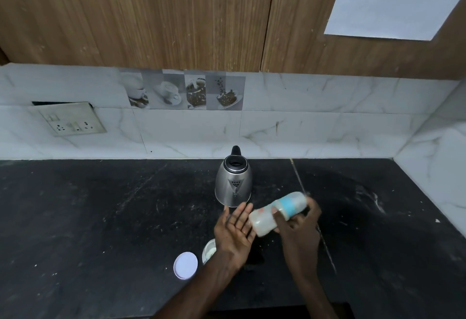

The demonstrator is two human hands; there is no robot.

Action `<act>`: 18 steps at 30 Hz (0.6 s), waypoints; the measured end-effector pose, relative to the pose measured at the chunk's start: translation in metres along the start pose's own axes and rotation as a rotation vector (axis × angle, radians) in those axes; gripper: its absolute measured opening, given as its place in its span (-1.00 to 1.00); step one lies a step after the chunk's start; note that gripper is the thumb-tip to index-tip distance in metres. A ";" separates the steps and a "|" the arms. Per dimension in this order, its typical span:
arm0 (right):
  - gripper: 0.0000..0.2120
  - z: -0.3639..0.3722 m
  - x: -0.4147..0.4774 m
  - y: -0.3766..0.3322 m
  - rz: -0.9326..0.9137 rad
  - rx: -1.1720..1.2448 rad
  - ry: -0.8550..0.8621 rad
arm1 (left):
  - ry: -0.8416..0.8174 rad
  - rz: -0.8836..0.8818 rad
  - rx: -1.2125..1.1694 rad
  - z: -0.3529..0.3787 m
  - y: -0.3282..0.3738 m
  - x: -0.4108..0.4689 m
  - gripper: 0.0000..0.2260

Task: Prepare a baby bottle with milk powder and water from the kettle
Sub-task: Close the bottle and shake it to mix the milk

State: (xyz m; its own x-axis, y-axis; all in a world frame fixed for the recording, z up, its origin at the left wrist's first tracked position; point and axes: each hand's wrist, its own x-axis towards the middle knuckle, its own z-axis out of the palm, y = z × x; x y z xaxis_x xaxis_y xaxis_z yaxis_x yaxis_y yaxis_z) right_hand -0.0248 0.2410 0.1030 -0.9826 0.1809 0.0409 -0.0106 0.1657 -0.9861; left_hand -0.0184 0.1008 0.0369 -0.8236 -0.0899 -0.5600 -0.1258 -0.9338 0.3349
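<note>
My right hand (298, 227) grips a baby bottle (274, 214) with a blue collar and clear cap, tilted almost flat above the black counter, its base toward the left and milky liquid inside. The bottle looks motion-blurred. My left hand (235, 230) is open, palm up, fingers spread, right beside the bottle's base. A steel kettle (234, 182) with a black lid stands upright just behind the hands. An open milk powder container (208, 251) sits partly hidden under my left wrist, with its round white lid (185, 265) lying flat to its left.
The black stone counter (100, 217) runs to a marble-tiled backsplash, with a side wall at the right. A switch and socket plate (71, 120) hangs on the left of the backsplash. Wooden cabinets (176, 15) hang overhead.
</note>
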 end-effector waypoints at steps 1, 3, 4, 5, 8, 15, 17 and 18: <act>-0.31 -0.001 -0.002 0.001 -0.017 -0.048 -0.071 | -0.004 -0.004 -0.011 0.000 -0.001 0.000 -0.49; -0.29 -0.004 -0.003 0.000 -0.049 -0.077 -0.054 | -0.002 -0.005 0.001 0.001 -0.001 -0.002 -0.49; -0.28 -0.006 0.000 -0.003 -0.041 -0.039 0.023 | -0.003 -0.002 0.017 0.001 -0.001 -0.003 -0.49; -0.27 -0.008 0.003 -0.005 -0.022 0.014 0.101 | -0.007 0.001 0.020 0.001 0.000 -0.004 -0.49; -0.25 -0.006 0.001 -0.009 -0.028 -0.040 0.070 | 0.003 0.006 0.006 0.000 -0.004 -0.004 -0.50; -0.23 -0.007 -0.004 -0.009 -0.015 -0.012 0.066 | -0.010 0.009 0.026 0.004 -0.011 -0.008 -0.48; -0.25 -0.004 -0.007 -0.009 -0.042 -0.075 -0.045 | -0.008 0.009 -0.011 0.005 -0.012 -0.009 -0.48; -0.25 -0.004 -0.009 -0.010 -0.063 -0.120 -0.118 | -0.016 0.007 -0.024 0.006 -0.013 -0.009 -0.48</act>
State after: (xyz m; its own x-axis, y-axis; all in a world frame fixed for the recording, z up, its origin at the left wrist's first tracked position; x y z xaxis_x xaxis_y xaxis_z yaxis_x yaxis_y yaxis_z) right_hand -0.0154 0.2414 0.1126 -0.9957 0.0523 0.0761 -0.0579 0.2889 -0.9556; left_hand -0.0123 0.1159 0.0417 -0.8331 -0.0909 -0.5456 -0.1069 -0.9414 0.3200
